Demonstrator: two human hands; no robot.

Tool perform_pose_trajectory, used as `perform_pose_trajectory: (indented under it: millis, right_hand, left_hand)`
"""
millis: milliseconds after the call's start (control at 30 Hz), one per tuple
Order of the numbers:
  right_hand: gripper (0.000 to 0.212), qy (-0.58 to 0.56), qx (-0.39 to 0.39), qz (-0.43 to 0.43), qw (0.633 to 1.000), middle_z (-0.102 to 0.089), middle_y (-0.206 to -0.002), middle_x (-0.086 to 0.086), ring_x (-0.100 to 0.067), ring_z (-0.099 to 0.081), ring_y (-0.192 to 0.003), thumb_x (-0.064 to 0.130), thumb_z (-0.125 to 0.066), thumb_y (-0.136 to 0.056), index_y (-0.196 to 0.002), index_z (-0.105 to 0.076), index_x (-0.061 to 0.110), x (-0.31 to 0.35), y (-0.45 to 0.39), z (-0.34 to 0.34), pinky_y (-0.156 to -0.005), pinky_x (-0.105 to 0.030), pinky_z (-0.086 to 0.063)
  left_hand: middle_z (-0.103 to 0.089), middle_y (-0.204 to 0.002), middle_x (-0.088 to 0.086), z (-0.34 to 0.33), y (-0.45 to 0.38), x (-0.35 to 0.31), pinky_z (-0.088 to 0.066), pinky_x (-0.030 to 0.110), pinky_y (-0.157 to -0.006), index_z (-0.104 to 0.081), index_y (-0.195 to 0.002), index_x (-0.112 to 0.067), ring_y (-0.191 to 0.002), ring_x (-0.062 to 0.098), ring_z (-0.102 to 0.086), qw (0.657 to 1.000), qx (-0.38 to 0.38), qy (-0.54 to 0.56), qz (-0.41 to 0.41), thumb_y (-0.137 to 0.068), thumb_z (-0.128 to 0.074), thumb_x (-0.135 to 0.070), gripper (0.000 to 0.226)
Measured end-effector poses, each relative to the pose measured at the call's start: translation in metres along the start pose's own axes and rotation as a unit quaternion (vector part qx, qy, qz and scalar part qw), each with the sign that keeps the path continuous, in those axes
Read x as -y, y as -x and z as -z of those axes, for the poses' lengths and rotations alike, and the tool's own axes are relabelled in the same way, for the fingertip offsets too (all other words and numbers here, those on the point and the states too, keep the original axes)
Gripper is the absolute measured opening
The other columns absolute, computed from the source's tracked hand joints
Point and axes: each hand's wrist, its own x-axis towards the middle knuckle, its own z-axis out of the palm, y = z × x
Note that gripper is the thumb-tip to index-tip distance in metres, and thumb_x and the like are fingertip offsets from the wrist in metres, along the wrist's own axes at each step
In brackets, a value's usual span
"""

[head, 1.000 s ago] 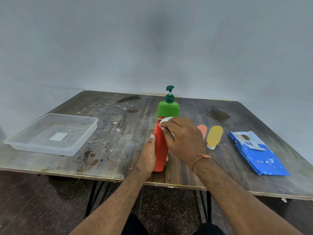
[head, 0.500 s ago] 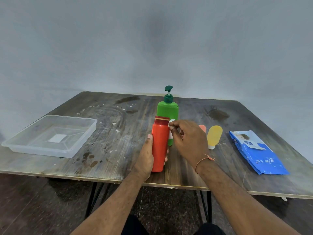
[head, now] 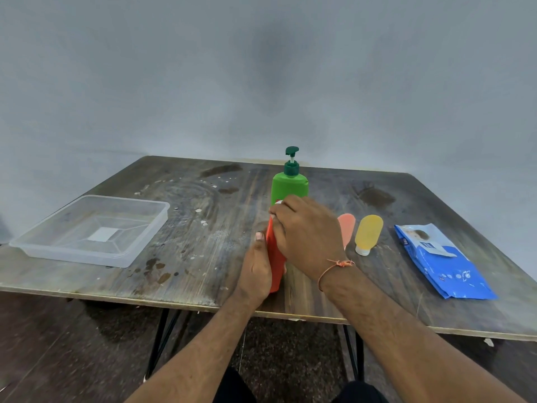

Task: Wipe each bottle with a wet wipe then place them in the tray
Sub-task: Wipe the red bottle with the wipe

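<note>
Since half a second ago the right hand (head: 308, 237) has slid over the top of the red bottle (head: 274, 266), covering its cap, with a scrap of white wipe (head: 279, 202) showing at the fingertips it is curled around. Left hand (head: 257, 269) grips the upright bottle's side. Behind the hands stands a green pump bottle (head: 289, 184); right of them lie a pink bottle (head: 347, 228), a yellow bottle (head: 368, 234) and a blue wipes pack (head: 441, 263). Far left sits the clear tray (head: 52, 245).
</note>
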Motion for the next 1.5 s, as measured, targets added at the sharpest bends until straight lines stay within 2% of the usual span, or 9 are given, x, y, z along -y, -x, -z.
perform_pose_trajectory:
  millis: [233,333,500,600,700,833,1033,1267,1500]
  right_hand:
    - [0.018,-0.003,0.066,0.082,0.994,-0.064,-0.091,0.006,-0.022,-0.066,-0.080,0.030,-0.056,-0.097,-0.097,-0.074,0.027,0.004,0.019,0.012,-0.064,-0.039,-0.054]
    - [0.017,0.001,0.051,0.061,0.997,-0.066,-0.092,0.006,-0.022,-0.066,-0.078,0.030,-0.058,-0.097,-0.099,-0.075,0.027,0.001,0.018,0.013,-0.062,-0.038,-0.053]
    - [0.014,-0.038,-0.003,0.004,0.999,-0.070,-0.100,0.004,-0.025,-0.067,-0.083,0.023,-0.068,-0.097,-0.107,-0.077,0.026,-0.008,0.011,0.009,-0.064,-0.039,-0.056]
    - [0.012,-0.065,0.009,0.055,0.996,-0.069,-0.099,0.005,-0.021,-0.066,-0.084,0.022,-0.069,-0.097,-0.107,-0.077,0.025,-0.006,0.028,0.007,-0.066,-0.037,-0.056]
    - [0.013,-0.103,0.048,0.083,0.990,-0.070,-0.102,0.007,-0.020,-0.066,-0.087,0.025,-0.064,-0.100,-0.108,-0.074,0.026,-0.006,0.057,0.000,-0.070,-0.039,-0.057]
    - [0.017,-0.130,0.054,0.093,0.986,-0.072,-0.107,0.011,-0.016,-0.064,-0.091,0.027,-0.062,-0.100,-0.110,-0.076,0.028,-0.006,0.086,-0.006,-0.073,-0.031,-0.057]
    - [0.015,-0.117,0.026,0.082,0.989,-0.073,-0.104,0.012,-0.019,-0.062,-0.087,0.029,-0.066,-0.102,-0.110,-0.078,0.029,-0.012,0.078,-0.012,-0.072,-0.036,-0.057]
    - [0.015,-0.129,-0.043,-0.008,0.991,-0.074,-0.106,0.007,-0.021,-0.065,-0.094,0.025,-0.066,-0.104,-0.112,-0.079,0.024,-0.021,0.042,-0.012,-0.081,-0.040,-0.057]
    - [0.014,-0.136,-0.005,0.073,0.988,-0.070,-0.106,0.006,-0.020,-0.063,-0.091,0.021,-0.064,-0.102,-0.111,-0.075,0.023,-0.004,0.080,-0.016,-0.075,-0.035,-0.056]
  left_hand:
    - [-0.079,-0.102,0.003,-0.001,-0.002,0.001,-0.059,0.030,-0.088,-0.068,-0.114,-0.017,-0.103,0.020,-0.075,0.999,-0.014,0.039,-0.024,-0.109,-0.014,-0.049,0.063]
    - [-0.079,-0.097,0.009,-0.003,0.000,-0.004,-0.060,0.034,-0.086,-0.070,-0.108,-0.021,-0.099,0.026,-0.075,0.999,-0.009,0.036,-0.013,-0.109,-0.013,-0.054,0.066]
    - [-0.073,-0.074,0.017,0.000,-0.002,0.000,-0.056,0.037,-0.061,-0.072,-0.098,-0.012,-0.066,0.022,-0.069,1.000,-0.008,0.012,0.014,-0.101,-0.015,-0.064,0.077]
    - [-0.076,-0.085,0.010,-0.001,0.002,-0.006,-0.058,0.024,-0.075,-0.069,-0.106,-0.004,-0.085,0.013,-0.074,0.999,-0.011,0.046,0.002,-0.112,-0.014,-0.048,0.071]
    - [-0.075,-0.105,0.025,0.003,0.002,-0.005,-0.060,0.034,-0.090,-0.068,-0.116,0.006,-0.105,0.030,-0.074,0.995,0.038,0.087,0.002,-0.111,-0.014,-0.052,0.079]
    - [-0.076,-0.104,0.025,0.004,0.001,-0.007,-0.062,0.032,-0.079,-0.067,-0.121,0.005,-0.097,0.030,-0.076,0.995,0.038,0.086,0.047,-0.102,-0.017,-0.060,0.084]
    - [-0.078,-0.109,0.022,0.005,-0.002,-0.006,-0.062,0.032,-0.084,-0.070,-0.121,-0.001,-0.101,0.028,-0.076,0.985,0.026,0.134,0.106,-0.112,-0.012,-0.052,0.078]
    - [-0.069,-0.071,0.016,0.003,-0.001,-0.007,-0.054,0.031,-0.056,-0.067,-0.110,0.004,-0.058,0.022,-0.064,0.988,0.038,0.098,0.111,-0.111,-0.010,-0.050,0.079]
    - [-0.075,-0.112,0.025,0.009,-0.005,-0.001,-0.057,0.048,-0.095,-0.074,-0.118,-0.006,-0.103,0.032,-0.073,0.980,0.009,0.146,0.138,-0.110,-0.017,-0.059,0.078]
